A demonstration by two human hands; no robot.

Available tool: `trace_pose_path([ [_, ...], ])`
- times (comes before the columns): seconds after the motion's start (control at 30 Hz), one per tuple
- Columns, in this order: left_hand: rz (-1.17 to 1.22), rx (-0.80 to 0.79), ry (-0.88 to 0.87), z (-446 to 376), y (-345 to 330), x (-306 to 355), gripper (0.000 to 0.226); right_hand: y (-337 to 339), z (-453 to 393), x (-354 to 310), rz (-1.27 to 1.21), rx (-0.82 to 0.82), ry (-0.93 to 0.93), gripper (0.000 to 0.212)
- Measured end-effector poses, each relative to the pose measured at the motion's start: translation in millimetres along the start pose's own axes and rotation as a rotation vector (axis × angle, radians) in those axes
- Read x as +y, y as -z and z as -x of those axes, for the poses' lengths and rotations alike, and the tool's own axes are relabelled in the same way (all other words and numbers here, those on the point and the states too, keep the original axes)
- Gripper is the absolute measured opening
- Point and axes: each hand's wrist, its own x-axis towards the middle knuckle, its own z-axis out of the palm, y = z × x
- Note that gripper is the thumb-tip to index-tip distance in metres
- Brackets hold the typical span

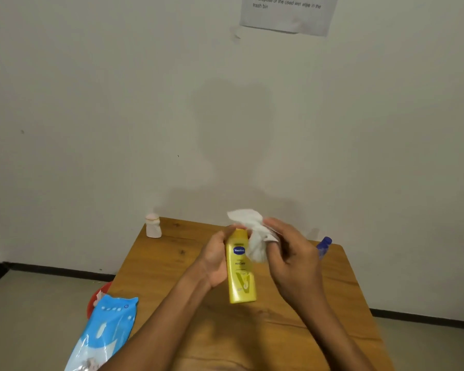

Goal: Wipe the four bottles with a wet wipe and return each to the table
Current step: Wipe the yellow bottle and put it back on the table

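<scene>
A blue wipe pack (pixel 105 333) is lying at the near left edge of the wooden bench (pixel 252 330). Above the bench, the left hand (pixel 216 261) is holding a yellow bottle (pixel 240 269) upright — its grip clamped round the bottle's side — while the right hand (pixel 289 253) is pressing a bunched white wet wipe (pixel 255 236) against the bottle's top, fingers curled on it. Farther back, a small white bottle (pixel 153 226) is standing at the far left corner, and a blue bottle (pixel 324 245) is showing just behind the right hand.
</scene>
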Motion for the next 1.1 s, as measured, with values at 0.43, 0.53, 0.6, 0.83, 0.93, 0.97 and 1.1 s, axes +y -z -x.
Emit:
trace_pose_path([
  [0.43, 0.148, 0.065, -0.106, -5, 19, -14, 0.02, -15, 111, 38, 0.02, -0.168, 0.176, 0.021],
  [0.53, 0.133, 0.05, -0.079, -7, 10, -12, 0.016, -8, 76, 38, 0.01, -0.081, 0.131, 0.029],
  [0.6, 0.121, 0.031, -0.028, -9, 0, -13, 0.017, -11, 43, 35, 0.042, -0.022, 0.135, 0.032],
  [0.83, 0.195, 0.119, -0.016, -13, -4, -22, 0.011, -54, 64, 48, 0.233, -0.333, 0.165, 0.045],
  [0.93, 0.225, 0.117, -0.04, -11, 7, -20, 0.016, -43, 95, 47, 0.166, -0.356, 0.25, 0.032],
  [0.97, 0.226, 0.117, -0.051, -10, 11, -20, 0.017, -37, 102, 48, 0.126, -0.348, 0.273, 0.027],
  [1.1, 0.201, 0.121, -0.095, -3, 21, -15, 0.014, -9, 107, 48, -0.008, -0.308, 0.155, 0.028],
])
